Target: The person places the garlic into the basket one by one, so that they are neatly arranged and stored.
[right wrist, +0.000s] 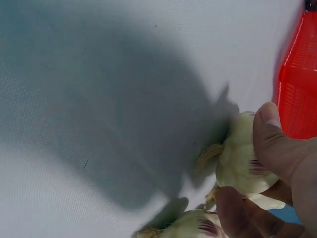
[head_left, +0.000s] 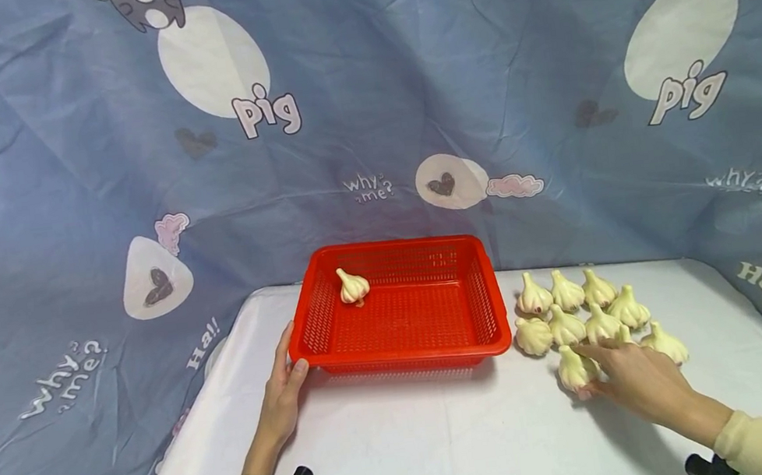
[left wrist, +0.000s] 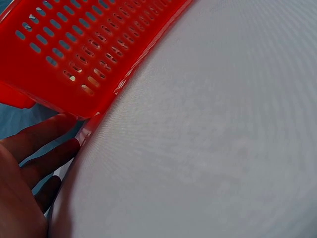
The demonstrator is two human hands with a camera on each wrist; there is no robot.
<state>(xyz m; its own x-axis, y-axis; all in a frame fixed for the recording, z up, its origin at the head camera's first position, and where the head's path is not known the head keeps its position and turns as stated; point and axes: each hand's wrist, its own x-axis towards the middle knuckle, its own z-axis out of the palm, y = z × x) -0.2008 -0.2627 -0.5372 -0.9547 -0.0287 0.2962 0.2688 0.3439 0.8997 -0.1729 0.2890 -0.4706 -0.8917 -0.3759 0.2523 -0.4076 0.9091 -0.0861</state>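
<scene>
My right hand (head_left: 641,384) pinches a garlic bulb (head_left: 571,369) at the front of a group of bulbs on the table. In the right wrist view, the thumb lies on one side of that bulb (right wrist: 237,158) and the fingers on the other, with a second bulb (right wrist: 193,225) close by. My left hand (head_left: 282,397) rests against the front left corner of a red plastic basket (head_left: 402,360), its fingers extended along the side. The left wrist view shows those fingertips touching the basket's perforated wall (left wrist: 74,49). One garlic bulb (head_left: 354,287) lies inside the basket, at the back left.
Several more garlic bulbs (head_left: 566,292) stand in rough rows to the basket's right. Everything sits on a white-covered table (head_left: 419,445). A blue printed cloth (head_left: 337,101) hangs behind the table and down its left side.
</scene>
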